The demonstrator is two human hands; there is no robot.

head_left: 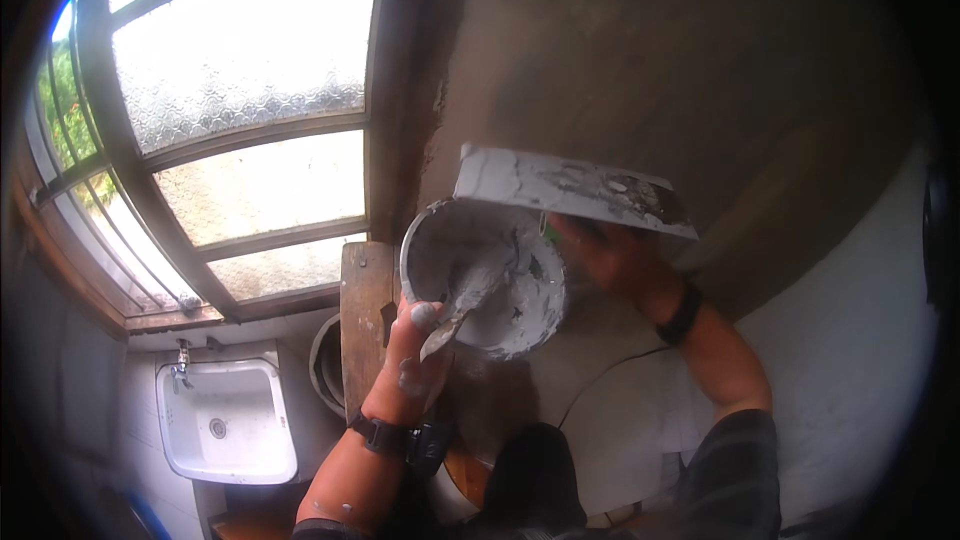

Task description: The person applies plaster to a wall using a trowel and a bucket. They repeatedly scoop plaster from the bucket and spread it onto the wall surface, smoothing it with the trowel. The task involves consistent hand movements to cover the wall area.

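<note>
A round bucket (408,250) of pale grey, wet plaster is tilted so that its inside shows. My left hand (418,345), spotted with plaster, grips its near-left rim, with the thumb on top and the other fingers mostly hidden. A plaster-coated spatula (442,336) leans in the bucket and crosses the rim beside that thumb; whether my fingers also touch it is unclear. At the bucket's far right, my right hand (615,260) is closed round the handle of a plastering trowel (570,185). The trowel's long, smeared blade is above the bucket's far rim.
A bare, brownish-grey wall (640,50) rises ahead, beside a wooden-framed window (250,130) on the left. Below the window is a white sink (225,420) with a tap (182,365). A worn wooden board (360,320) stands left of the bucket. A dark cable (610,368) runs at right.
</note>
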